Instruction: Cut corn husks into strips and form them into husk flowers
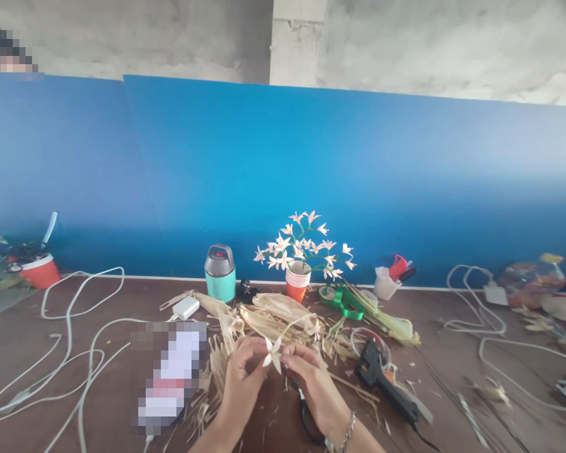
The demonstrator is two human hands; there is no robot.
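A small pale flower (273, 354) with pointed petals, apparently of corn husk, is pinched in the fingertips of my left hand (244, 372). My right hand (310, 375) is closed just beside it, fingertips at the petals' right edge; what they pinch is hidden. Under the right hand lie black-handled scissors (310, 420), partly covered by it. Dry corn husks (264, 314) are heaped behind both hands. Beyond them, a stack of paper cups (297, 280) holds a branching spray of similar flowers (306, 245). A black glue gun (380, 377) rests to the right.
A phone-like device (174, 374), partly blurred out, and white cables (92, 358) lie left. A teal jar (220, 277), green ribbon (346, 301) and a white cup of tools (385, 283) stand behind. A blue partition (283, 170) closes off the back; part of a person's head shows above it.
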